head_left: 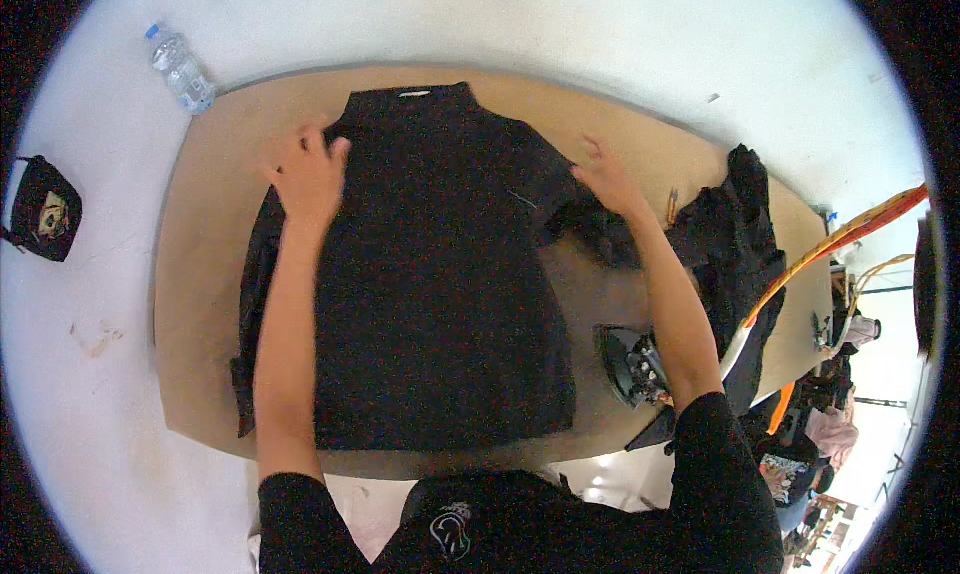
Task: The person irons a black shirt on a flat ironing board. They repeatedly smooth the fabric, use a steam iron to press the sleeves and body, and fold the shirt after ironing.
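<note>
A black high-collared garment (440, 254) lies spread out on the tan board (200, 304), its collar at the far side with a small pale label inside. Over its left shoulder is my left hand (308, 179), open, fingers spread and a little blurred. My right hand (610, 182) hovers by the right sleeve (545, 174), open too, thumb and fingers apart; nothing shows in it. Whether either hand touches the cloth I cannot tell. An iron (635, 366) stands on the board beside my right forearm.
Black cloth (735, 244) lies heaped at the right, with a small orange tool (672, 204) near it. A yellow-and-red cord (840, 242) runs in from the right. A clear bottle (182, 71) is at the far left, and a black pouch (48, 209) at the left edge.
</note>
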`<move>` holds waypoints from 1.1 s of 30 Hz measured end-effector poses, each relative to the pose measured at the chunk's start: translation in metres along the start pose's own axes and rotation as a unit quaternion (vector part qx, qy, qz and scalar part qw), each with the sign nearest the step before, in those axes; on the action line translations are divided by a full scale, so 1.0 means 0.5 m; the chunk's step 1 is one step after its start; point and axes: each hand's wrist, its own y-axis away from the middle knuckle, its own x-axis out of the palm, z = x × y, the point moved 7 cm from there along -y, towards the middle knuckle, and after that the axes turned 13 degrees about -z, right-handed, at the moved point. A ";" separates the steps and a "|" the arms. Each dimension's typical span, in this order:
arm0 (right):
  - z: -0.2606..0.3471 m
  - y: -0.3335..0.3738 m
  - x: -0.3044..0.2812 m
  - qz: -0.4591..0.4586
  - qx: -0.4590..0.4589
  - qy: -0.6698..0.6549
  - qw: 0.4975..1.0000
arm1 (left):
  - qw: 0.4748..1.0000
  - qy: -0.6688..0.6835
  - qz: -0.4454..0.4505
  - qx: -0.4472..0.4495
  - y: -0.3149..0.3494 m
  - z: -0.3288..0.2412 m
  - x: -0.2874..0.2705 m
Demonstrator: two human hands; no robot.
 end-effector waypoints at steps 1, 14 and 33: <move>-0.032 0.036 -0.042 0.014 -0.035 0.071 0.997 | 0.997 0.063 -0.029 0.017 0.050 -0.058 -0.033; -0.245 0.058 -0.188 0.002 0.091 -0.038 0.995 | 0.929 0.233 0.265 0.111 0.662 -0.490 -0.256; 0.041 0.421 -0.104 0.222 -0.025 -0.010 0.975 | 0.954 0.192 0.215 0.085 0.798 -0.637 -0.331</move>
